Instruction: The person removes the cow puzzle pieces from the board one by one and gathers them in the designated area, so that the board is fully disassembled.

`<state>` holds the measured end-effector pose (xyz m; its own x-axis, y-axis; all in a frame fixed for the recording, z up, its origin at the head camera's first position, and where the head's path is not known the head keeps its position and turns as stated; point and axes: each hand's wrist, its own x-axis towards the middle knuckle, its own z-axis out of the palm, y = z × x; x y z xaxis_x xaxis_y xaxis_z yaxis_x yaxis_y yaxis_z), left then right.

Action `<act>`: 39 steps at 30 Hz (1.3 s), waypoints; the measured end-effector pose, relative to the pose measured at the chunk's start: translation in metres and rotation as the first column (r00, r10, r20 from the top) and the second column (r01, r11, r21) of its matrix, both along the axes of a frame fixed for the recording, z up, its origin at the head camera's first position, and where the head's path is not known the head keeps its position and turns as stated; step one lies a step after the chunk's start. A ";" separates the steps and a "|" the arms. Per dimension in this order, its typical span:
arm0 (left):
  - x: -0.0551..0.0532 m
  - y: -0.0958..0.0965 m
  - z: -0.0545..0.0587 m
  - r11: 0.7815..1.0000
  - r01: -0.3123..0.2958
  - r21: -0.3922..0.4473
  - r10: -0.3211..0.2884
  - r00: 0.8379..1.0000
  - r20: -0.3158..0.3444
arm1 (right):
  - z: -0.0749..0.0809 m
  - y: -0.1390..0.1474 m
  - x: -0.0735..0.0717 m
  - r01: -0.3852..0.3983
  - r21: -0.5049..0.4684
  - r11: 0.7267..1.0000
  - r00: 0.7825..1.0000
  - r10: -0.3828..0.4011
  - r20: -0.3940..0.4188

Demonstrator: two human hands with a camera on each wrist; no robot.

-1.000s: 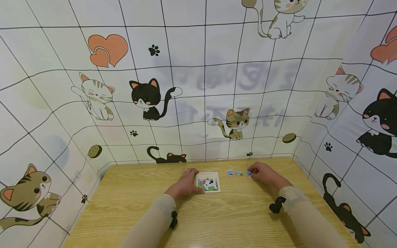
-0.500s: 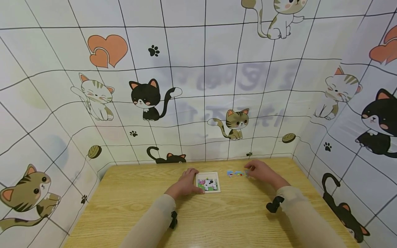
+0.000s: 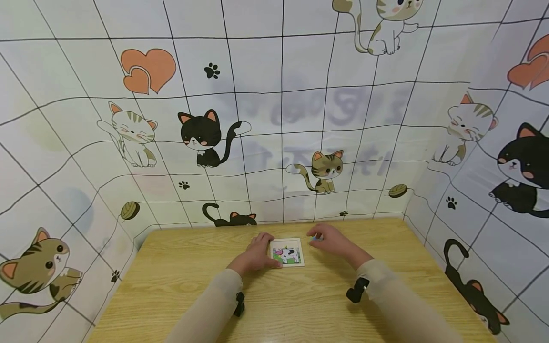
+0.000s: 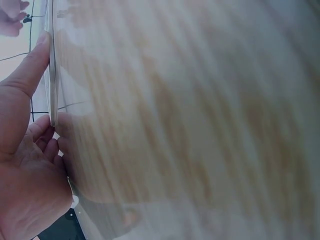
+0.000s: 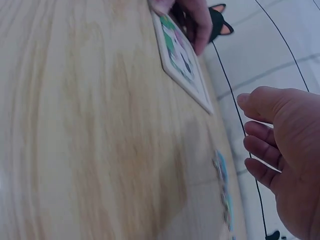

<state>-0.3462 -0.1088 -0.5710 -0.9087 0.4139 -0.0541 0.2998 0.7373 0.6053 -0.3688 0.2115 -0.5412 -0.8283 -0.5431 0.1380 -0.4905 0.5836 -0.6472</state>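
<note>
Cow puzzle [image 3: 286,255], a square panel in a pale frame [image 3: 302,253], lies flat near the far side of the wood-grained desk [image 3: 193,286], roughly at its middle. The nearer part shows a black-and-white cow on green; the farther part inside the frame is plain and pale. The left hand [image 3: 255,255] grips the frame along its left side, thumb at the near corner and fingers at the far one. To the right of the frame and apart from it, the right hand [image 3: 332,241] hovers above a row of small colourful pieces [image 5: 224,181], blurred in the right wrist view. Its thumb is extended and the other visible fingers are bent; I cannot tell whether it pinches a piece. Both arms wear beige sleeves [image 3: 210,305] with a black wrist mount [image 3: 357,290] on each. Behind the desk, a white wall [image 3: 261,112] carries printed cats, hearts and grid lines.
</note>
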 end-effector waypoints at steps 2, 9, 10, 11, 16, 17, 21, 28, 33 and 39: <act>0.000 0.000 0.000 1.000 -0.001 0.003 0.001 1.000 0.003 | -0.001 -0.012 0.002 -0.014 -0.004 1.000 1.000 0.014 0.006; 0.001 0.001 0.001 1.000 -0.004 0.002 0.004 1.000 0.012 | -0.009 -0.049 0.006 -0.035 0.010 0.999 0.999 0.035 0.006; 0.001 0.001 0.002 1.000 -0.004 0.000 0.004 1.000 0.011 | -0.010 -0.054 0.006 -0.037 0.013 0.999 0.999 0.037 0.006; 0.001 0.001 0.002 1.000 -0.003 -0.001 0.003 1.000 0.010 | -0.011 -0.058 0.006 -0.040 0.014 0.999 0.999 0.040 0.012; 0.001 0.000 0.001 1.000 0.007 -0.005 -0.007 1.000 -0.013 | -0.014 -0.076 0.008 -0.067 0.034 0.997 0.997 0.066 0.031; 0.001 0.000 0.001 1.000 0.009 -0.004 -0.009 1.000 -0.014 | -0.015 -0.078 0.008 -0.073 0.046 0.996 0.997 0.072 0.024; -0.002 -0.001 -0.005 1.000 0.011 0.004 -0.011 1.000 -0.015 | -0.016 -0.088 0.007 -0.098 0.083 0.992 0.995 0.098 0.000; -0.004 -0.002 -0.005 1.000 0.030 0.002 -0.030 1.000 -0.005 | -0.014 -0.099 0.007 -0.119 0.113 0.986 0.993 0.118 0.008; -0.007 -0.003 -0.009 0.999 0.032 -0.003 -0.032 0.999 -0.029 | -0.013 -0.103 0.006 -0.132 0.127 0.983 0.991 0.128 0.040; -0.005 -0.003 -0.006 0.999 0.037 0.004 -0.036 0.999 -0.021 | -0.018 -0.103 0.000 -0.183 0.155 0.971 0.983 0.176 0.057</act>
<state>-0.3515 -0.1115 -0.5775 -0.8939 0.4470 -0.0328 0.3394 0.7228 0.6020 -0.3693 0.1082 -0.5589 -0.7185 -0.6956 0.0050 -0.5707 0.5853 -0.5760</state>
